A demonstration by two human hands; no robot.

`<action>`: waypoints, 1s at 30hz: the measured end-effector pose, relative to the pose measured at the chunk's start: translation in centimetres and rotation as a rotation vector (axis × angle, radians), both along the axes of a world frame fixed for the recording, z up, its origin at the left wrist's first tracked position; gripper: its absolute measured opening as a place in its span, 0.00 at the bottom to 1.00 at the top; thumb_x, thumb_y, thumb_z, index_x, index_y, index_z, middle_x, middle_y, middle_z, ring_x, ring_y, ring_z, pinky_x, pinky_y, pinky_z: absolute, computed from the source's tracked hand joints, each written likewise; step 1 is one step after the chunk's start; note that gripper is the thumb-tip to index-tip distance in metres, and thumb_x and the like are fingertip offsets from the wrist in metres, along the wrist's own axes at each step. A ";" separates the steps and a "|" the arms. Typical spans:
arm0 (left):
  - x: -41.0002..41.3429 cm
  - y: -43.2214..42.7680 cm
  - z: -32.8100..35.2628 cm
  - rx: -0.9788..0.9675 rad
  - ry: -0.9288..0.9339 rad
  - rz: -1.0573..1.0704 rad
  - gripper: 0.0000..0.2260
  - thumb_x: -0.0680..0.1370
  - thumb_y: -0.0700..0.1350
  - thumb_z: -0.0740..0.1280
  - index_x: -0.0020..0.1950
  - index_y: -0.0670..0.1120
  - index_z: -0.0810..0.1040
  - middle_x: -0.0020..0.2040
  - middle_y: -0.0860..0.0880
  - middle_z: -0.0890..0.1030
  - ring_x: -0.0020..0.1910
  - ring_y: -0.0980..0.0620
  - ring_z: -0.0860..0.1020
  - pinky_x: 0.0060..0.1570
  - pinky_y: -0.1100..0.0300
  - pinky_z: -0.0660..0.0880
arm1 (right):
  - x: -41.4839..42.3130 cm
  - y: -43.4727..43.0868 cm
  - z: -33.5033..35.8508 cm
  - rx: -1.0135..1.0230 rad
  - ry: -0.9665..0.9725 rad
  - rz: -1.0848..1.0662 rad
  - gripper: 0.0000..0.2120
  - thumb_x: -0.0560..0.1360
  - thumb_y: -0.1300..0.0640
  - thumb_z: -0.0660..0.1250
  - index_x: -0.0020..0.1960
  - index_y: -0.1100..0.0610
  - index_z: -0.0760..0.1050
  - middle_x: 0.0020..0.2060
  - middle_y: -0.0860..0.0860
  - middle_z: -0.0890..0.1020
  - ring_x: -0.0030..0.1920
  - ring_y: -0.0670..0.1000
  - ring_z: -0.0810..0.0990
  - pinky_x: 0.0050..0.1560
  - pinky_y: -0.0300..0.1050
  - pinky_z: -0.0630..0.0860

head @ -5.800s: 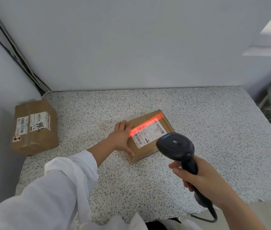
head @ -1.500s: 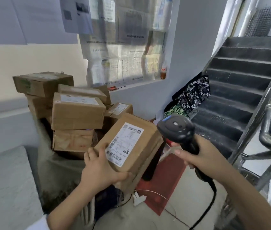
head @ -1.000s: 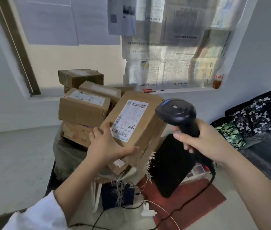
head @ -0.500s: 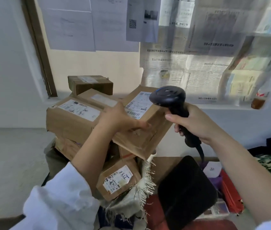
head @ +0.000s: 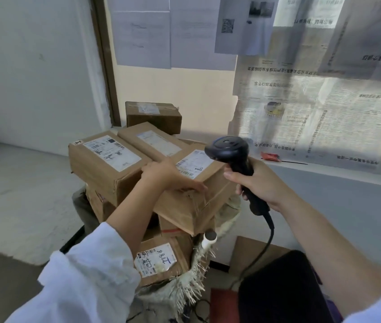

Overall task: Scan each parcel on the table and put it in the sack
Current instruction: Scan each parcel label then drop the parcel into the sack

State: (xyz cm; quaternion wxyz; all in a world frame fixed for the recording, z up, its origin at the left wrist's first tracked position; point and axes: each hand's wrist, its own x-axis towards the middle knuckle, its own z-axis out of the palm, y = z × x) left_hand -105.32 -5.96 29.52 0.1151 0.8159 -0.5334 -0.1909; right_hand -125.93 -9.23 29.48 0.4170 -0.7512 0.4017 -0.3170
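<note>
Barcode-labelled parcel [head: 186,207], left hand [head: 168,176]; scanner [head: 229,150], right hand [head: 260,183]

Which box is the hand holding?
The tilted box at the pile's right front, beside the scanner. The left hand grips its top edge; the other boxes lie untouched.
</note>
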 end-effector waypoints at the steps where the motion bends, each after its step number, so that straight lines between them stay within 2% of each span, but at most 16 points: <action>1: -0.1 -0.2 0.0 0.010 -0.009 0.013 0.57 0.56 0.73 0.71 0.75 0.48 0.54 0.72 0.42 0.64 0.68 0.40 0.65 0.66 0.45 0.66 | -0.2 -0.5 -0.2 0.000 0.007 0.015 0.07 0.74 0.55 0.69 0.49 0.55 0.74 0.37 0.58 0.78 0.30 0.51 0.76 0.32 0.43 0.73; 8: -0.3 -2.0 0.4 0.085 0.014 0.050 0.59 0.54 0.74 0.71 0.76 0.50 0.50 0.74 0.43 0.61 0.70 0.41 0.63 0.68 0.45 0.64 | -1.0 -2.5 -1.4 0.009 -0.014 0.055 0.09 0.73 0.55 0.69 0.51 0.55 0.75 0.24 0.50 0.76 0.28 0.50 0.76 0.31 0.42 0.73; 11: -0.2 -2.2 0.3 0.104 0.032 0.040 0.61 0.52 0.76 0.69 0.77 0.51 0.49 0.76 0.43 0.58 0.72 0.40 0.60 0.70 0.44 0.61 | -1.1 -3.1 -1.8 0.021 -0.029 0.064 0.08 0.73 0.55 0.69 0.51 0.54 0.75 0.24 0.49 0.76 0.27 0.50 0.76 0.32 0.43 0.73; 13: -0.4 -2.3 0.2 0.071 0.012 0.020 0.63 0.50 0.79 0.64 0.77 0.50 0.51 0.75 0.42 0.58 0.72 0.40 0.59 0.70 0.44 0.59 | -1.2 -3.4 -2.2 0.027 -0.031 0.063 0.08 0.73 0.55 0.70 0.51 0.55 0.75 0.25 0.50 0.77 0.28 0.50 0.76 0.32 0.43 0.73; 17: -0.4 -2.4 -0.4 -0.011 -0.040 -0.020 0.61 0.48 0.83 0.57 0.75 0.51 0.58 0.72 0.43 0.65 0.69 0.39 0.64 0.68 0.42 0.63 | -1.5 -3.8 -2.7 0.043 -0.031 0.065 0.10 0.73 0.55 0.70 0.52 0.57 0.75 0.30 0.56 0.78 0.32 0.57 0.76 0.33 0.45 0.73; 21: -0.2 -2.1 -0.6 -0.070 -0.044 -0.052 0.59 0.48 0.84 0.54 0.74 0.53 0.62 0.68 0.45 0.70 0.65 0.42 0.69 0.64 0.44 0.68 | -1.9 -3.7 -2.8 0.061 -0.049 0.077 0.10 0.73 0.56 0.69 0.52 0.59 0.75 0.33 0.59 0.77 0.33 0.57 0.75 0.32 0.44 0.73; 22: -0.1 -1.9 -0.6 -0.087 -0.021 -0.055 0.57 0.50 0.83 0.55 0.73 0.52 0.64 0.67 0.46 0.72 0.63 0.43 0.71 0.63 0.45 0.70 | -2.1 -3.7 -2.8 0.062 -0.051 0.080 0.10 0.73 0.56 0.69 0.52 0.59 0.75 0.34 0.60 0.77 0.33 0.57 0.75 0.32 0.44 0.73; 25: -0.4 -1.0 -0.3 -0.126 0.002 -0.061 0.42 0.65 0.75 0.61 0.71 0.50 0.67 0.65 0.46 0.74 0.60 0.46 0.73 0.60 0.48 0.72 | -2.5 -3.3 -2.9 0.057 -0.046 0.086 0.10 0.73 0.56 0.69 0.52 0.58 0.74 0.35 0.59 0.78 0.33 0.55 0.75 0.32 0.44 0.73; 30: -0.1 0.8 -0.4 -0.205 0.016 0.014 0.36 0.74 0.66 0.61 0.74 0.44 0.62 0.71 0.44 0.68 0.67 0.44 0.69 0.60 0.53 0.68 | -2.8 -2.5 -3.0 0.057 -0.055 0.102 0.08 0.74 0.56 0.69 0.50 0.58 0.75 0.33 0.58 0.77 0.33 0.55 0.75 0.32 0.44 0.73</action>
